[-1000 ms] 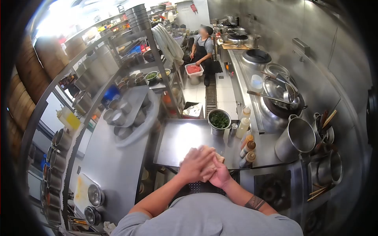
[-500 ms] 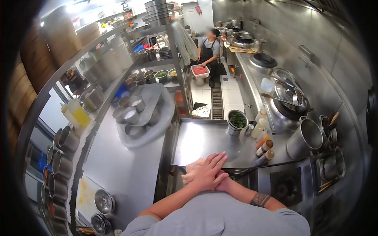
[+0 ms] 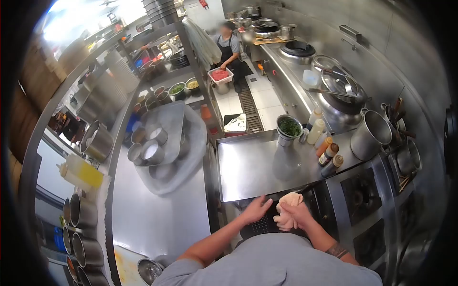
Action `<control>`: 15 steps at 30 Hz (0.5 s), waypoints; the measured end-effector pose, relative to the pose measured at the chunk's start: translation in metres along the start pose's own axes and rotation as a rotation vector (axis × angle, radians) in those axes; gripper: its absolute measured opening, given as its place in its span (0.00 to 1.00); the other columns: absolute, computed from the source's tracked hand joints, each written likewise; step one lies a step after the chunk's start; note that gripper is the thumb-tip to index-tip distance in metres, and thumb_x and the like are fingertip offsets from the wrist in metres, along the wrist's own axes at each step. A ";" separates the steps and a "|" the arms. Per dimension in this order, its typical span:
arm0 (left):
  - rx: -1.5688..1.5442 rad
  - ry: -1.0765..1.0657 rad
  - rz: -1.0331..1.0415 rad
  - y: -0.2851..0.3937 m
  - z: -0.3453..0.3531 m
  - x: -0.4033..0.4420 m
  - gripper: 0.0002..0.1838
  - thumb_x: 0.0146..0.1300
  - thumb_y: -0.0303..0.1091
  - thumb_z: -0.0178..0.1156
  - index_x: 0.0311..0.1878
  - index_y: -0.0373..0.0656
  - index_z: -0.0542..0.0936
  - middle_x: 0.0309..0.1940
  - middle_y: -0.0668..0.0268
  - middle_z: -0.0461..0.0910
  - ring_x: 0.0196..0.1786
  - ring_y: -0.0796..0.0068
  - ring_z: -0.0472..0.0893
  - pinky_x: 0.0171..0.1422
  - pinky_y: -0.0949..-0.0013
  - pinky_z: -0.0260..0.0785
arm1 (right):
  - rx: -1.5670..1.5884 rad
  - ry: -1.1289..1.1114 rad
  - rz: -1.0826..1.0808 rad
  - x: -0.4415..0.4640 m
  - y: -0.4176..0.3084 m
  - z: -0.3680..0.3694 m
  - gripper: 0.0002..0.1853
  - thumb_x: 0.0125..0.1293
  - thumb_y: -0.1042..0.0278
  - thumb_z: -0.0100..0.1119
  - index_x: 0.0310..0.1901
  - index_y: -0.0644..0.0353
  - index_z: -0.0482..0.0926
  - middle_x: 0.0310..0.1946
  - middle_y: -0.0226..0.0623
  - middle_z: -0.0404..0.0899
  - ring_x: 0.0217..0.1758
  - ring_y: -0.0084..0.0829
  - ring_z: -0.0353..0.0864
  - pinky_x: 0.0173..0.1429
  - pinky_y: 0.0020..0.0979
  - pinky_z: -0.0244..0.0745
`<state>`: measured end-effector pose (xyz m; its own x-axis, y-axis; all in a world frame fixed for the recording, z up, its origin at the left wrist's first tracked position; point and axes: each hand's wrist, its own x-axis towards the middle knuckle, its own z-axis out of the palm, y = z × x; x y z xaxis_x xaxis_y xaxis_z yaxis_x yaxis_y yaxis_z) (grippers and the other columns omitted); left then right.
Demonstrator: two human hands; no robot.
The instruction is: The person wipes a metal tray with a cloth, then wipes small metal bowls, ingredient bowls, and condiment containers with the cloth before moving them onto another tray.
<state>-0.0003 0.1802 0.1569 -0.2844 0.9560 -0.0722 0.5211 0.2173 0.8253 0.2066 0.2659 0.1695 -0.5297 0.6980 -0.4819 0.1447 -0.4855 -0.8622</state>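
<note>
My right hand (image 3: 296,214) grips a crumpled pale cloth (image 3: 288,202) in front of my body. Loose folds of it hang below the fingers. To its left, my left hand (image 3: 258,209) is held apart with fingers stretched out and nothing in them. Both hands are just in front of the near edge of a steel counter (image 3: 248,174). At the back of that counter stands a metal pot of chopped greens (image 3: 289,127). Squeeze bottles (image 3: 328,153) with orange, brown and dark contents line its right side.
A large steel pot (image 3: 371,133) and burners (image 3: 359,194) are at right. On the left counter (image 3: 167,209) sits a plastic-wrapped tray (image 3: 164,114) with metal cups. A co-worker (image 3: 228,45) handles a white tub of red food (image 3: 220,75) in the aisle.
My hands, laid one over the other before, have come apart. The right hand has moved right with the cloth. My view has turned, so the counters appear shifted.
</note>
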 end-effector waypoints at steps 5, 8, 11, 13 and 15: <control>-0.386 -0.339 -0.261 0.074 0.002 0.026 0.22 0.78 0.44 0.61 0.62 0.34 0.81 0.44 0.63 0.86 0.47 0.77 0.82 0.56 0.67 0.77 | -0.270 0.185 -0.083 0.020 -0.009 -0.018 0.26 0.62 0.58 0.77 0.55 0.68 0.82 0.50 0.42 0.86 0.50 0.32 0.87 0.52 0.35 0.84; -0.272 -0.103 0.154 0.091 0.006 0.051 0.17 0.68 0.18 0.54 0.57 0.37 0.82 0.39 0.57 0.88 0.44 0.67 0.87 0.52 0.62 0.79 | -0.311 0.298 -0.035 0.030 0.012 -0.073 0.30 0.61 0.58 0.75 0.60 0.68 0.79 0.48 0.48 0.86 0.49 0.36 0.88 0.47 0.39 0.84; -0.102 -0.171 0.232 0.108 0.003 0.087 0.27 0.59 0.13 0.53 0.62 0.39 0.78 0.63 0.53 0.74 0.54 0.62 0.82 0.56 0.66 0.76 | -0.072 0.216 0.150 0.013 0.024 -0.133 0.23 0.62 0.71 0.70 0.57 0.70 0.78 0.47 0.45 0.85 0.45 0.33 0.88 0.48 0.37 0.85; -0.056 -0.199 0.239 0.101 0.029 0.105 0.22 0.64 0.17 0.56 0.61 0.37 0.79 0.56 0.56 0.81 0.49 0.64 0.83 0.56 0.66 0.76 | 0.027 0.223 0.175 0.003 0.036 -0.164 0.27 0.61 0.74 0.70 0.61 0.70 0.74 0.49 0.45 0.83 0.48 0.34 0.87 0.51 0.37 0.85; -0.177 -0.381 -0.148 0.105 0.052 0.122 0.16 0.70 0.25 0.60 0.60 0.35 0.81 0.45 0.59 0.86 0.43 0.67 0.84 0.55 0.66 0.77 | 0.124 0.207 0.156 -0.012 0.038 -0.186 0.27 0.60 0.73 0.71 0.60 0.71 0.74 0.47 0.45 0.83 0.44 0.34 0.87 0.47 0.36 0.85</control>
<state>0.0618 0.3304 0.2056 -0.0111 0.9286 -0.3708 0.3421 0.3520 0.8713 0.3738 0.3375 0.1136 -0.3250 0.6966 -0.6396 0.1006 -0.6470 -0.7558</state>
